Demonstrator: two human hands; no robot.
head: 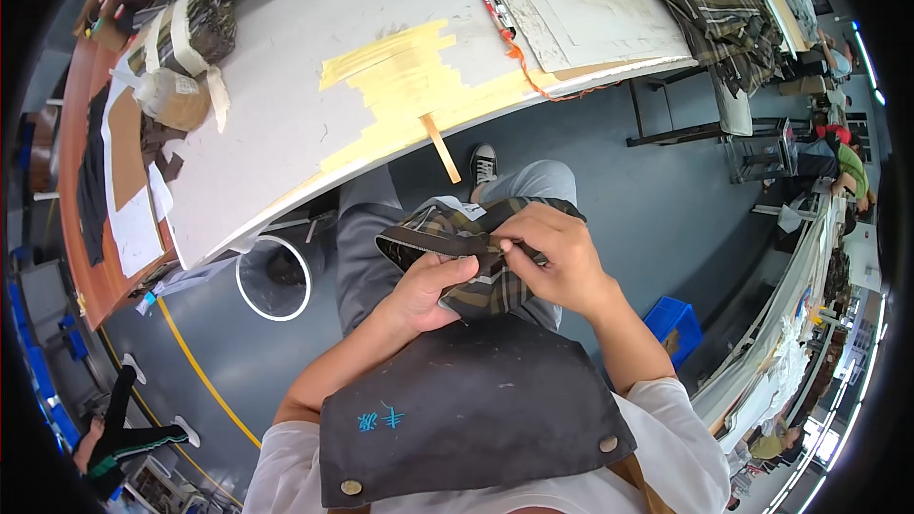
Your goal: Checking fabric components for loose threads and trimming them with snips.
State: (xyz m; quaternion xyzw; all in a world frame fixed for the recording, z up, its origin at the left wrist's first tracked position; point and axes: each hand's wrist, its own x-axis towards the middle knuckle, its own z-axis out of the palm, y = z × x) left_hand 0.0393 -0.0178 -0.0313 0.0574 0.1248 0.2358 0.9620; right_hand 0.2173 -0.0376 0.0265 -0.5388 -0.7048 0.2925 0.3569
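Note:
A plaid fabric piece (471, 298) in dark brown and olive lies over my lap, with a dark zipper (428, 241) along its upper edge. My left hand (434, 290) grips the cloth from below, its thumb pressed beside the zipper. At the zipper's right end, my right hand (564, 257) pinches the dark tape between thumb and forefinger. Both hands are close together. The fingers of the left hand are partly hidden under the fabric. A small white patch (468, 210) shows on the cloth's far side.
Ahead is a worktable (278, 121) with yellow tape (400, 78) and a wooden strip (440, 150) jutting over its edge. Scissors (493, 6), a wrapped bottle (171, 96) and plaid cloth (714, 7) lie on it. A bin (274, 278) and blue crate (673, 328) stand on the floor.

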